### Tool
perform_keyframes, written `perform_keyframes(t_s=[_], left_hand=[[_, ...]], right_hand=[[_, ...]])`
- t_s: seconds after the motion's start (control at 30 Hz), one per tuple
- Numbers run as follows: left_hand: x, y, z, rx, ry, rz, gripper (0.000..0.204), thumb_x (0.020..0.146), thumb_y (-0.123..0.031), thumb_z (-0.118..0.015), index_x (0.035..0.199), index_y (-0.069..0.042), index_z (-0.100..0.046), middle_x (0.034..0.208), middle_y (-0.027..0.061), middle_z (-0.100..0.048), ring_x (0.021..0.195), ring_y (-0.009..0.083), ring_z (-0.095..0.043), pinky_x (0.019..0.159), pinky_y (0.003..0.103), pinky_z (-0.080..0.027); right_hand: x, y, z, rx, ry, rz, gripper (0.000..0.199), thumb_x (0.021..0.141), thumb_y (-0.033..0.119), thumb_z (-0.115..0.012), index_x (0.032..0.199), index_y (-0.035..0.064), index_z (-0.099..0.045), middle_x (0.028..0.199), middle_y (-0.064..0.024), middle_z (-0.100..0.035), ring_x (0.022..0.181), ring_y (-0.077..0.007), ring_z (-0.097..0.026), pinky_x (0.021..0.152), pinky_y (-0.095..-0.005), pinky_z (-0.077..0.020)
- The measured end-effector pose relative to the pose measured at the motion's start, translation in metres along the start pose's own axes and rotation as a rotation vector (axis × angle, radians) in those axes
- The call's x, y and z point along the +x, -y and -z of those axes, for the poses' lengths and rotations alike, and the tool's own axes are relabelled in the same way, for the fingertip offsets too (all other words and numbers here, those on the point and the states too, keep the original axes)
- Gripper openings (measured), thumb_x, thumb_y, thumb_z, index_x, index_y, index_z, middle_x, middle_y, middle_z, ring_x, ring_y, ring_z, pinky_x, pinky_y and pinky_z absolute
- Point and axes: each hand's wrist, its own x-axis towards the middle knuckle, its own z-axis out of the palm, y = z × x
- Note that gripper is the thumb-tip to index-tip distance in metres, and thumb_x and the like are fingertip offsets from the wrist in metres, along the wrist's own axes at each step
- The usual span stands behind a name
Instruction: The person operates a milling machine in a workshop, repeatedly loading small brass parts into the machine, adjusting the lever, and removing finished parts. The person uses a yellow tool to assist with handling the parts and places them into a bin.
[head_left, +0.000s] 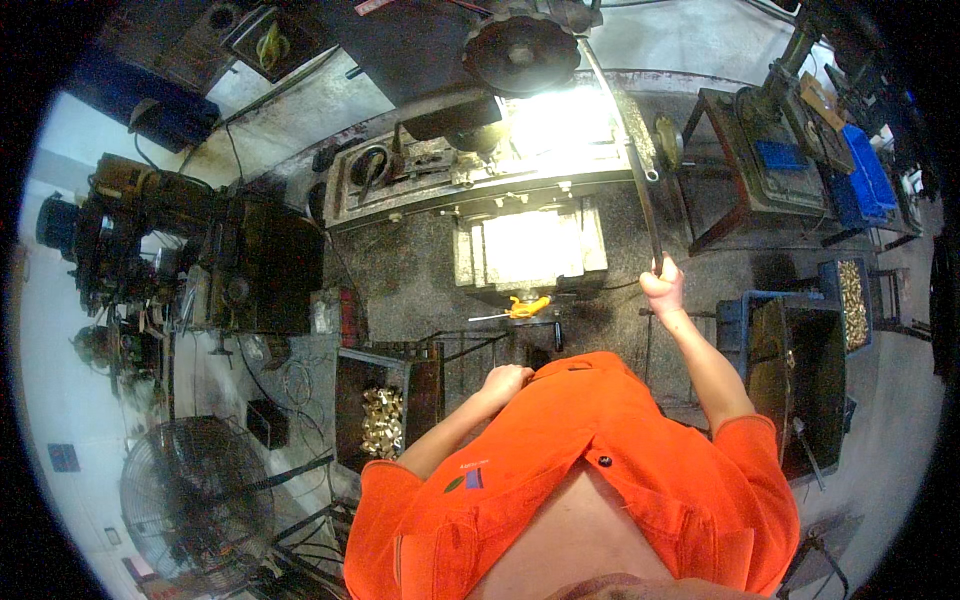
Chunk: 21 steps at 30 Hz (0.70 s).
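Machine table (385, 205) dead ahead, second machine (265, 260) left of it, stand (790, 197) right. Rod (647, 205) runs from ahead down into right hand (664, 290); left hand (510, 380) at shirt hem (580, 368). Parts (382, 425) in bin (362, 372) on left, fan (197, 490) further left, behind. Large bin (815, 350) right, tray (830, 275) beyond.

Long lever (643, 195): smooth, dark metal, with a pale sheen along its upper part. Machine table (400, 205): grey metal, its surface worn and mottled. Small parts (382, 425) in the left-hand bin: brass-coloured metal, glossy. Work shirt (640, 400): orange woven cloth, matt and creased; its button (604, 461) dark and glossy. Open tray (868, 172): smooth blue plastic. Pedestal fan (195, 490): guard of thin metal wire. Floor (410, 285): dark, matt, rough-looking and speckled.
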Motion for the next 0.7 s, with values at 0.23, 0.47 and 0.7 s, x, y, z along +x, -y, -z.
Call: perform_keyframes(t_s=[0.23, 0.47, 0.7], left_hand=[[-0.005, -0.003, 0.001, 0.009, 0.022, 0.032, 0.027, 0.078, -0.024, -0.051, 0.094, -0.006, -0.064, 0.084, 0.0143, -0.064, 0.080, 0.0300, -0.062, 0.067, 0.041, -0.049], [-0.013, -0.007, 0.005, 0.001, -0.023, 0.019, 0.025, 0.078, -0.022, -0.052, 0.092, -0.006, -0.064, 0.083, 0.0151, -0.064, 0.079, 0.0303, -0.062, 0.066, 0.041, -0.049], [-0.021, -0.008, 0.001, 0.004, 0.012, 0.075, 0.024, 0.078, -0.022, -0.051, 0.092, -0.007, -0.064, 0.082, 0.0147, -0.064, 0.079, 0.0304, -0.062, 0.066, 0.041, -0.049]], right_hand=[[0.009, -0.007, -0.010, 0.024, -0.006, 0.008, 0.015, 0.069, 0.014, -0.055, 0.081, 0.0052, -0.050, 0.058, -0.0049, -0.051, 0.052, -0.0182, -0.051, 0.050, -0.0301, -0.0419], [0.015, -0.030, -0.022, 0.013, -0.042, 0.041, 0.016, 0.071, 0.014, -0.055, 0.083, 0.0034, -0.052, 0.059, -0.0054, -0.052, 0.051, -0.0183, -0.051, 0.049, -0.0306, -0.0418], [0.020, -0.024, -0.027, 0.056, -0.051, 0.055, 0.021, 0.070, 0.013, -0.055, 0.087, 0.0017, -0.054, 0.058, -0.0054, -0.051, 0.051, -0.0181, -0.051, 0.049, -0.0306, -0.0421]])
